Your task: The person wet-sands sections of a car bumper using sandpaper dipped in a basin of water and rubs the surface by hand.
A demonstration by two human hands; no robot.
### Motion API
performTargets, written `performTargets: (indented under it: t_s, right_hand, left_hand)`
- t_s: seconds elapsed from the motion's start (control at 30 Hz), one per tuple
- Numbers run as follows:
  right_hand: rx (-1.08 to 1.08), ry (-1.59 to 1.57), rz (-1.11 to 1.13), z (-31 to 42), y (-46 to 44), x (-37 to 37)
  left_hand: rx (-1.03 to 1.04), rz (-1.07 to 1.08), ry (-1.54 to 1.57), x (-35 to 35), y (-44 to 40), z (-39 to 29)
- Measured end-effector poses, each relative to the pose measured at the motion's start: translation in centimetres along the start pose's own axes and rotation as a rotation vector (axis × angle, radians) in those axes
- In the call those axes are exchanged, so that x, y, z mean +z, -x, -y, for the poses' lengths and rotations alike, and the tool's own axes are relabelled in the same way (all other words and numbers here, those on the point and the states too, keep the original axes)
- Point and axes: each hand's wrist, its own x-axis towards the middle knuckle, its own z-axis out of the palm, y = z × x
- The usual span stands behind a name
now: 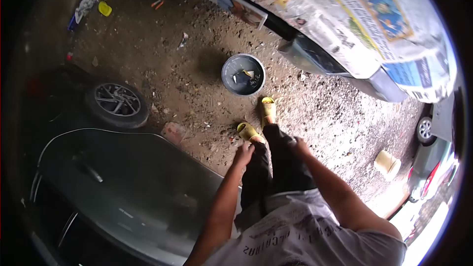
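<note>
My left hand is closed at the side of one leg of my dark trousers, its fingers curled against the cloth. On the other leg, my right hand is also closed, and the fabric stretches out toward it. Part of the fingers of both hands is turned away from the camera. Below the trouser hems are my yellow clogs on stony, muddy ground. Just ahead of my feet stands a dark round bucket with a few scraps or small pieces inside.
A dark car body panel lies close on my left, with a wheel beyond it. Ahead to the right, a car is covered in newspaper. A pale bucket and a parked car are at the right.
</note>
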Motion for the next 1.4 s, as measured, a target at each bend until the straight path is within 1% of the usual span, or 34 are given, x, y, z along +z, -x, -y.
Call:
performTargets:
  t_s: [0.03, 0.07, 0.1, 0.13, 0.17, 0.2, 0.23, 0.27, 0.3, 0.33, 0.37, 0.4, 0.43, 0.5, 0.53, 0.6, 0.67, 0.7, 0.73, 0.77, 0.83, 0.9, 0.93, 0.97, 1.0, 1.03, 1.07, 1.1, 1.13, 1.2, 1.23, 1.27, 1.3, 1.4]
  right_hand:
    - [0.027, 0.196, 0.147, 3.1, 0.4, 0.4]
    - [0.01, 0.329, 0.109, 3.0, 0.0, 2.9]
    - [0.048, 0.42, 0.145, 4.0, 0.3, 3.8]
    - [-0.004, 0.607, 0.123, 4.6, 0.6, 4.0]
    - [-0.006, 0.547, 0.122, 4.1, 0.4, 3.8]
    - [-0.007, 0.481, 0.11, 3.8, -0.3, 3.6]
    - [-0.019, 0.415, 0.083, 3.9, -1.8, 3.2]
    - [-0.031, 0.444, 0.091, 3.5, -2.4, 3.1]
    - [-0.035, 0.474, 0.099, 2.7, -2.4, 3.1]
    - [-0.046, 0.505, 0.098, 2.5, -3.3, 2.7]
    - [-0.031, 0.51, 0.101, 2.8, -4.5, 2.0]
    - [-0.009, 0.514, 0.117, 3.1, -4.8, 1.6]
    - [0.019, 0.516, 0.141, 3.4, -4.5, 1.3]
    - [0.015, 0.479, 0.136, 3.7, -5.0, 0.8]
    - [0.0, 0.466, 0.136, 3.6, -5.1, 0.7]
    - [-0.034, 0.414, 0.125, 3.5, -4.8, 0.8]
    - [-0.021, 0.427, 0.147, 4.0, -4.5, 0.9]
    - [-0.009, 0.429, 0.157, 4.5, -4.2, 0.8]
    - [0.035, 0.423, 0.165, 4.9, -4.1, 1.0]
    - [0.066, 0.429, 0.198, 5.2, -4.0, 1.0]
    - [0.016, 0.415, 0.186, 4.6, -4.0, 1.8]
    - [-0.023, 0.385, 0.14, 5.1, -3.7, 1.9]
    - [0.017, 0.332, 0.173, 5.8, -3.4, 1.3]
    - [-0.01, 0.25, 0.126, 5.6, -3.6, 1.7]
    - [-0.057, 0.189, 0.083, 5.8, -3.6, 1.6]
    - [-0.071, 0.1, 0.089, 7.1, -3.5, 0.6]
    - [-0.144, 0.023, -0.009, 7.5, -3.2, 0.9]
    - [-0.226, -0.139, -0.077, 7.9, -3.9, 1.7]
    - [-0.274, -0.342, 0.041, 8.8, -4.7, 1.6]
    - [-0.299, -0.816, 0.179, 13.0, -3.9, 0.6]
    - [-0.197, -1.035, 0.263, 15.5, -3.0, -0.5]
    - [-0.094, -1.251, 0.348, 18.2, -1.8, -2.5]
    - [0.012, -1.462, 0.435, 19.7, -0.8, -3.6]
    - [0.024, -1.621, 0.402, 22.2, -1.8, -1.9]
  left_hand:
    - [0.084, -0.086, 0.11, -0.2, -4.2, 0.2]
    - [0.019, -0.016, 0.158, 0.1, -10.0, 2.0]
    - [0.086, -0.141, 0.195, -0.4, -14.1, 1.1]
    - [0.083, -0.188, 0.221, -1.4, -18.0, -0.3]
    - [0.137, -0.232, 0.261, -2.3, -21.7, -1.1]
    - [0.166, -0.3, 0.236, -3.5, -25.2, -2.4]
    - [0.178, -0.355, 0.383, -2.7, -30.9, -1.2]
    - [0.168, -0.4, 0.328, -3.3, -34.1, -1.9]
    - [0.115, -0.438, 0.365, -3.7, -36.6, -2.9]
    - [0.164, -0.504, 0.225, -3.1, -40.7, -1.6]
    - [0.156, -0.533, 0.066, -1.9, -44.9, 0.6]
    - [-0.044, -0.511, -0.174, -1.7, -46.1, 0.5]
    - [-0.02, -0.577, -0.215, -1.1, -46.8, 0.8]
    - [-0.035, -0.403, -0.182, -0.7, -49.1, 2.3]
    - [-0.04, -0.38, -0.118, 0.0, -48.1, 2.7]
    - [-0.041, -0.369, 0.002, -0.7, -45.7, 0.9]
    - [-0.191, -0.344, 0.742, -0.1, -41.8, -0.3]
    - [-0.209, -0.297, 0.816, -1.4, -38.7, -2.2]
    - [-0.229, -0.198, 0.894, -2.6, -36.1, -3.2]
    - [-0.242, -0.207, 1.005, -3.6, -33.0, -4.8]
    - [-0.227, -0.211, 1.151, -5.3, -27.4, -7.9]
    - [-0.203, -0.092, 1.223, -6.8, -23.9, -8.7]
    - [-0.21, -0.086, 1.227, -7.3, -22.0, -9.3]
    - [-0.292, -0.029, 1.278, -8.2, -19.8, -10.7]
    - [-0.294, -0.019, 1.275, -9.1, -17.8, -11.8]
    - [-0.299, -0.007, 1.271, -9.9, -15.8, -12.8]
    - [-0.27, -0.001, 1.248, -10.7, -13.9, -14.1]
    - [-0.244, 0.007, 1.225, -11.6, -12.1, -15.3]
    - [-0.219, 0.014, 1.203, -12.4, -10.3, -16.4]
    - [-0.178, -0.014, 1.102, -13.4, -7.6, -18.5]
    - [-0.152, -0.026, 1.054, -13.9, -6.5, -19.4]
    - [-0.158, 0.014, 1.035, -14.4, -5.6, -20.0]
    - [-0.114, 0.061, 1.023, -14.7, -4.9, -20.6]
    - [-0.175, 0.093, 0.923, -15.5, -2.6, -22.2]
